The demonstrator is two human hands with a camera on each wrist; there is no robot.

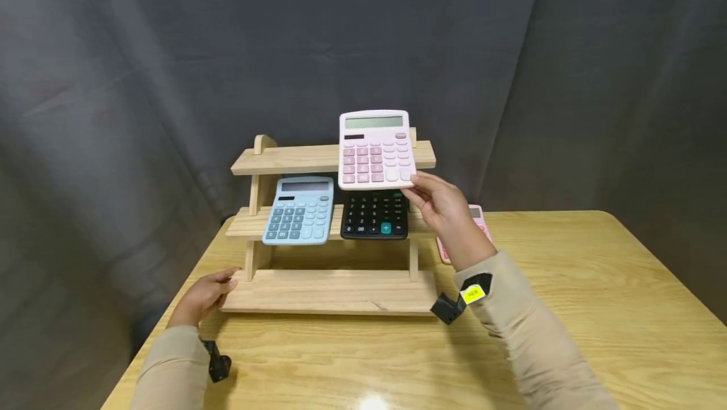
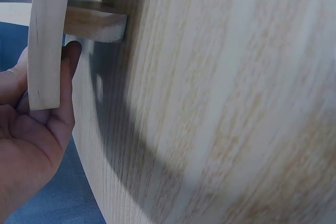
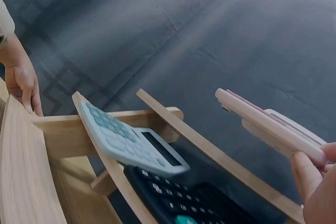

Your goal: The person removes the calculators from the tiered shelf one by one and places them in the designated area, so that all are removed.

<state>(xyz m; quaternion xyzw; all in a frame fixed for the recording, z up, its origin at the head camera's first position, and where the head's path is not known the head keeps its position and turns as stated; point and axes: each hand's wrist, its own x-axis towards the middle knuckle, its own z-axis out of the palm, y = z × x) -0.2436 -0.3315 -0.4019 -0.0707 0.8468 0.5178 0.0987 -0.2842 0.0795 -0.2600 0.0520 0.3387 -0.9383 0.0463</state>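
A pale pink calculator with darker pink number keys (image 1: pixel 377 150) is pinched at its lower right corner by my right hand (image 1: pixel 449 214). It is held before the top tier of the wooden display rack (image 1: pixel 284 159); in the right wrist view this calculator (image 3: pixel 268 124) shows edge-on, apart from the top board. With thumb and fingers on either side, my left hand (image 2: pixel 37 129) grips the left end of the rack's bottom board (image 1: pixel 335 291). On the middle tier lean a light blue calculator (image 1: pixel 301 211) and a black calculator (image 1: pixel 373 214), whose top is hidden behind the pink one.
Another pink calculator (image 1: pixel 481 216) lies on the wooden table (image 1: pixel 573 290) right of the rack, partly hidden by my right hand and wrist. A dark grey curtain (image 1: pixel 318 38) hangs behind the table.
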